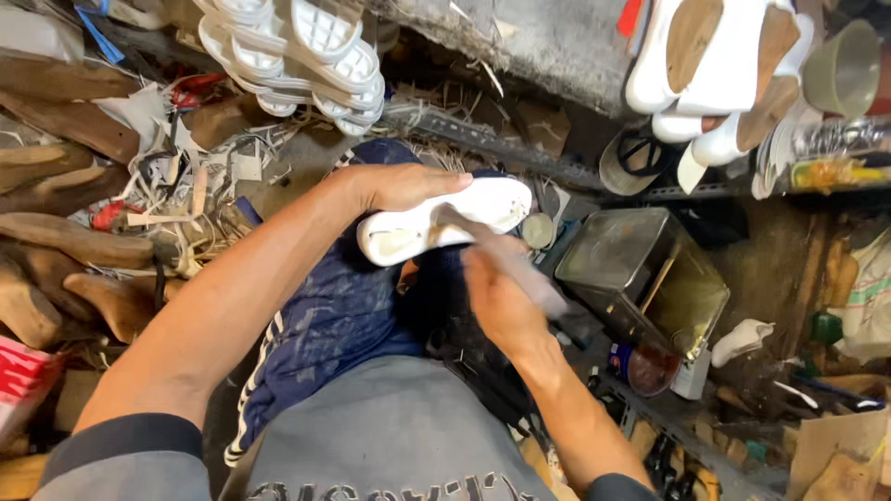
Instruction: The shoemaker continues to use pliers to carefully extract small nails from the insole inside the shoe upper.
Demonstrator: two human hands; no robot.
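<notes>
**White sole held over the lap, brush across it**

Left hand (399, 186) clenched around a white shoe sole (445, 223), holding it flat above the person's knee in blue trousers (334, 315). Right hand (497, 301) grasps a brush (506, 260), blurred, its tip lying on the sole's middle. Just right of the hands: an open metal tin (640, 278). Stacked white soles (297, 56) hang above; wooden lasts (65, 241) pile up at left.

red-white printed bag (23, 380) at left edge
</notes>
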